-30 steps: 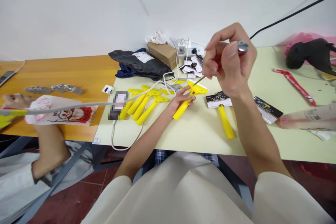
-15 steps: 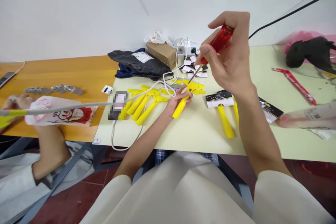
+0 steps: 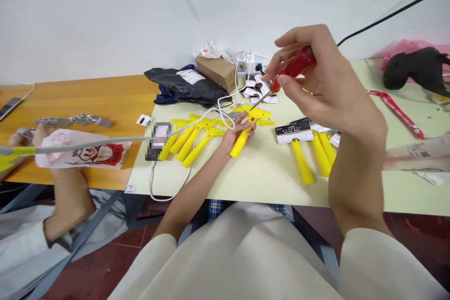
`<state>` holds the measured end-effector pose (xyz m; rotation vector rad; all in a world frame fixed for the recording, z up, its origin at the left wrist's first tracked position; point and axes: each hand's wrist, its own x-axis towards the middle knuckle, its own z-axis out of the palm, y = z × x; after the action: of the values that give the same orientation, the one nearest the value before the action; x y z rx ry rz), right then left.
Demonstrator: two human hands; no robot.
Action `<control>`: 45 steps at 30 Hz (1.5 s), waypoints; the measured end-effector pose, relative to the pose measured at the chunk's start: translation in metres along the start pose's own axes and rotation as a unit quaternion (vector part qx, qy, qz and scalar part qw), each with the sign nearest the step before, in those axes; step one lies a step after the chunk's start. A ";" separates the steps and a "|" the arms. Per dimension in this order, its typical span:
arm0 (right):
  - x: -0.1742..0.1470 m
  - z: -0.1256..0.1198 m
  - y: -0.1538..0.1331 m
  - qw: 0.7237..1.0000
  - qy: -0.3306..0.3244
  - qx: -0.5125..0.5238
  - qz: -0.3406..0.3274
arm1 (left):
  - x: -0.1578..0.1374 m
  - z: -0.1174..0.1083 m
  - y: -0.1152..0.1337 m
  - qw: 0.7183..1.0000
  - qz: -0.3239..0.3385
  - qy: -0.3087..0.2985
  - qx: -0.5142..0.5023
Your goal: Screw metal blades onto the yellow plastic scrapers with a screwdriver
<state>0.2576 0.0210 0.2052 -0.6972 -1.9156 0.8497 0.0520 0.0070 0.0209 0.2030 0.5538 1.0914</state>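
In my left hand is a yellow Y-shaped tool, its handle slanting toward me and its forked head pointing away. My right hand is raised to the right, its thumb and fingers around the red handle of a screwdriver. The thin shaft slopes down and left, with its tip at the tool's head; contact with a screw is too small to make out. Several similar yellow tools lie just left of my left hand. Right of it, more yellow handles stick out from black-and-white cards.
A black plastic parcel, a cardboard box and a power strip stand along the wall. White cable crosses the table. At left, another person's hands are near a printed bag. A red strap lies right.
My right hand has rolled over and its wrist has swung to the right, the fingers loosening slightly around the screwdriver handle. The left hand and yellow tool have barely moved.
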 end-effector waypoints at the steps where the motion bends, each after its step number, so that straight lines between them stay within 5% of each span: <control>1: -0.001 0.000 -0.001 1.000 0.012 -0.006 0.006 | -0.001 0.001 0.000 1.000 0.001 0.003 0.006; 10: 0.002 0.000 0.003 0.979 0.055 -0.182 -0.066 | 0.006 -0.009 -0.007 0.999 0.016 -0.030 0.033; 16: 0.000 0.000 -0.005 0.982 0.039 -0.178 -0.050 | 0.006 -0.006 -0.005 0.999 0.027 0.010 0.037; 25: -0.005 -0.003 -0.007 0.989 -0.037 -0.141 -0.023 | 0.007 -0.007 -0.008 0.999 0.025 -0.021 0.038; 45: -0.005 0.000 -0.019 0.981 0.028 -0.188 -0.033 | 0.002 -0.005 -0.006 0.999 0.032 -0.024 0.029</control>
<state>0.2573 0.0059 0.2173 -0.8649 -2.0585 0.4232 0.0551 0.0054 0.0132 0.2984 0.5386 1.1305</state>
